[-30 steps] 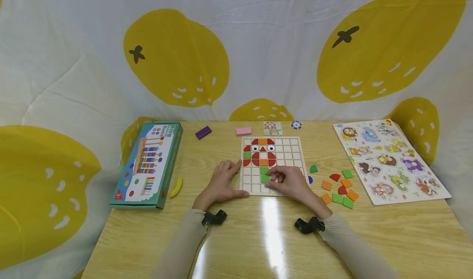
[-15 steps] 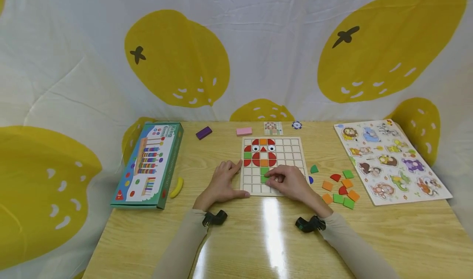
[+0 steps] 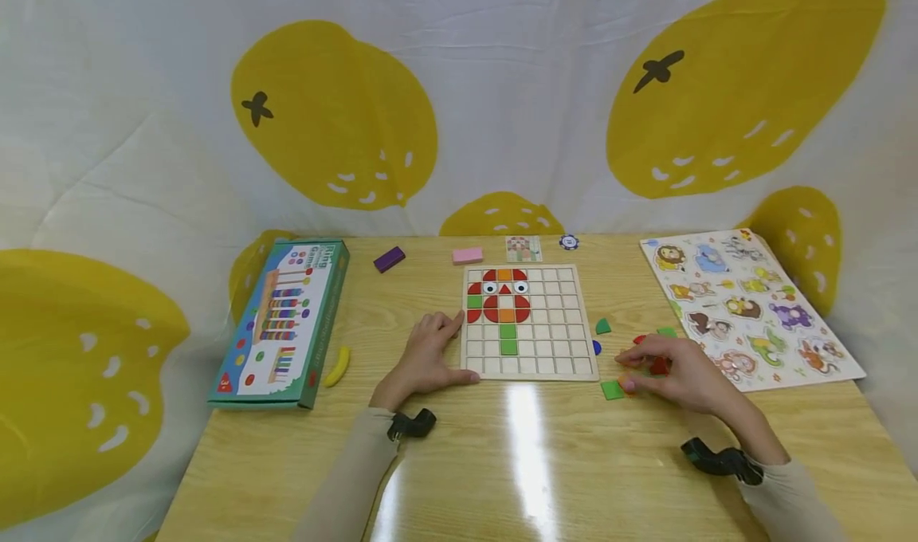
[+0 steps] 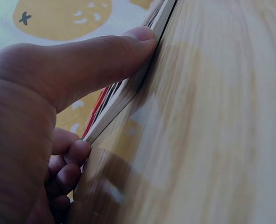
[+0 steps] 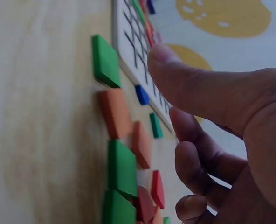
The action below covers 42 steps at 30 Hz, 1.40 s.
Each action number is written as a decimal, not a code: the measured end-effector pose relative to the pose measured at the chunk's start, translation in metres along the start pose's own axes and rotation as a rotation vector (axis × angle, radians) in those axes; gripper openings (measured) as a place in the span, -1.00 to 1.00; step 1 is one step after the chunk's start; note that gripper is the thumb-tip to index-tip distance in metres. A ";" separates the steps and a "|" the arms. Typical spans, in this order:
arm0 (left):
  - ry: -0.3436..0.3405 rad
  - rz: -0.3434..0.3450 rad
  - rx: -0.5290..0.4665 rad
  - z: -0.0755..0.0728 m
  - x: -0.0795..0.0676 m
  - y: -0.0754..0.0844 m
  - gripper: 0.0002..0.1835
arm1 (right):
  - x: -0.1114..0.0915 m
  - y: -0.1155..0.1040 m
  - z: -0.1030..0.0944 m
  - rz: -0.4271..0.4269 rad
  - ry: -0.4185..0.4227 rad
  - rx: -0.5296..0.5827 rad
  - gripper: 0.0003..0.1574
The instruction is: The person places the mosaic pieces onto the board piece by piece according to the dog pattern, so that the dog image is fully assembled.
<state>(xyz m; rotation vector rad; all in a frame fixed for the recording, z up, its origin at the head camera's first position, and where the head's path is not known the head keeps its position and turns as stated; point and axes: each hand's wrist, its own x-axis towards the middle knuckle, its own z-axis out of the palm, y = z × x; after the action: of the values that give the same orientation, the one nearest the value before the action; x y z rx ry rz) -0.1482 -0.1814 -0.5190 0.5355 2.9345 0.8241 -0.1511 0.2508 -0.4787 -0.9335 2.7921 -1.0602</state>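
A wooden grid board (image 3: 552, 349) lies on the table, with red, orange and green tiles and two eye tiles set in its left part. My left hand (image 3: 426, 359) touches the board at its left side, thumb by the front edge and index finger at the left edge. In the left wrist view its thumb (image 4: 124, 51) lies along the board's rim. My right hand (image 3: 677, 371) is above the loose tiles, its thumb and fingers apart with nothing seen between them. Near it lie a green square (image 5: 107, 60) and an orange square (image 5: 115, 114); the hand hides other tiles in the head view.
A ring game box (image 3: 283, 319) and a toy banana (image 3: 337, 367) lie left. Behind the board are purple (image 3: 390, 259) and pink blocks (image 3: 468, 256), a picture card (image 3: 523, 249) and a chip (image 3: 569, 241). An animal puzzle (image 3: 753, 311) lies right.
My right hand has left the board and moved right to the loose tiles. A green square now lies at their left side, where none lay before. My left hand has stayed at the board.
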 end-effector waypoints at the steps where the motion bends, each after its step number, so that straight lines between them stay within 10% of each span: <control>1: 0.002 -0.003 -0.005 0.000 0.000 -0.001 0.27 | -0.002 -0.001 0.001 -0.006 -0.009 -0.010 -0.61; 16: -0.013 0.007 -0.019 0.004 -0.001 0.001 0.27 | -0.008 -0.007 0.025 0.075 -0.041 0.006 -0.69; 28: -0.017 -0.008 -0.005 0.004 -0.001 -0.001 0.28 | 0.045 -0.035 0.049 0.107 0.002 0.408 -0.74; 42: 0.003 0.001 0.010 0.002 -0.001 -0.003 0.28 | 0.087 -0.067 0.113 -0.005 -0.011 0.215 -0.63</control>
<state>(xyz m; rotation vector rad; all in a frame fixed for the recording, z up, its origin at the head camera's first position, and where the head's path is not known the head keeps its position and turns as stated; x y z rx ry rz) -0.1479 -0.1830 -0.5224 0.5378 2.9427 0.8106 -0.1626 0.0964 -0.5088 -0.9184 2.6010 -1.3182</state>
